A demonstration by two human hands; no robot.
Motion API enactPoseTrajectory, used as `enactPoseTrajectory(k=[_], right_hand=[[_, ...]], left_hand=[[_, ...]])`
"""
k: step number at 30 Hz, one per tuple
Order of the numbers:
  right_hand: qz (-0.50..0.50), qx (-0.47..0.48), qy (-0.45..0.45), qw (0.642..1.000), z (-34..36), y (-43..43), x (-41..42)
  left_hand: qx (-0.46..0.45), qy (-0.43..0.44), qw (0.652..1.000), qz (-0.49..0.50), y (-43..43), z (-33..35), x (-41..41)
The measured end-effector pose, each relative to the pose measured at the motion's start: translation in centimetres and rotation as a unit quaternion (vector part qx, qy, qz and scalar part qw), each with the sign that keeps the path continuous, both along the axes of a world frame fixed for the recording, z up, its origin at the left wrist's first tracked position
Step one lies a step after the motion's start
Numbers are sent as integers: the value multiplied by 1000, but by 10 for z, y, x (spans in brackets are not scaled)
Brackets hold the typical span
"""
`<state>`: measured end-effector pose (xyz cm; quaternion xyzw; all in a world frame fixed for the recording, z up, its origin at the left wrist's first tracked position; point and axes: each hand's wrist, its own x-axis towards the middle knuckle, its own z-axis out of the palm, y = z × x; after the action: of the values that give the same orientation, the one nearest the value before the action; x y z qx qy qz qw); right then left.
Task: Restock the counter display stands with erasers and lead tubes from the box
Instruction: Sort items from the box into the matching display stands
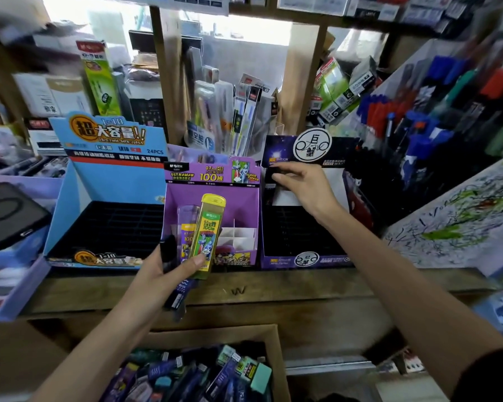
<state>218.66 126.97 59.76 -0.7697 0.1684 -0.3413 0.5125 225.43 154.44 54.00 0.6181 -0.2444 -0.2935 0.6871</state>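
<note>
Lead tubes (208, 230) upright, left hand (163, 274) clasping

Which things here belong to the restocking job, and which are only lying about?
For the job: lead tubes held in the left hand; blue stand; purple stand; dark stand; box with erasers.
Lying about: phone; pen rack; cup of pens.

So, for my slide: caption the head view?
Left hand holds lead tubes before the purple display stand; right hand reaches over the dark stand beside it.
</note>
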Motion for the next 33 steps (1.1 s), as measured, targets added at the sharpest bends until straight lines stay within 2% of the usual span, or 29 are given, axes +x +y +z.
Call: enactPoseTrajectory(k=[3,7,10,12,16,18,20,24,31,33], right_hand=[[-12,23,0,1000,-6,-3,2],[-86,35,32,995,-18,-2,5],[-123,-32,63,990,-19,1,8],[-137,-108,116,978,-15,5,7],[-155,-251,263,919,-26,15,-16],[-130,-274,309,901,-43,18,-37],[-100,-255,353,895,-55,20,-56],[-92,-201,336,916,-63,30,-73],[-88,-201,334,917,-60,57,-98],[-145,-250,276,917,-54,71,-102]], left_hand=[[5,-1,1000,3,-2,-2,-3],[2,9,1000,2,-4,-3,-8],[1,13,1000,0,-4,-3,-11],[0,13,1000,1,-3,-3,-13],[5,16,1000,-8,0,-5,-17],[5,19,1000,-12,0,-7,-20],[5,18,1000,-19,0,-8,-24],[-7,34,999,-26,-2,-10,-35],[-7,43,998,-39,-1,-15,-49],[-5,42,998,-40,-1,-14,-51]])
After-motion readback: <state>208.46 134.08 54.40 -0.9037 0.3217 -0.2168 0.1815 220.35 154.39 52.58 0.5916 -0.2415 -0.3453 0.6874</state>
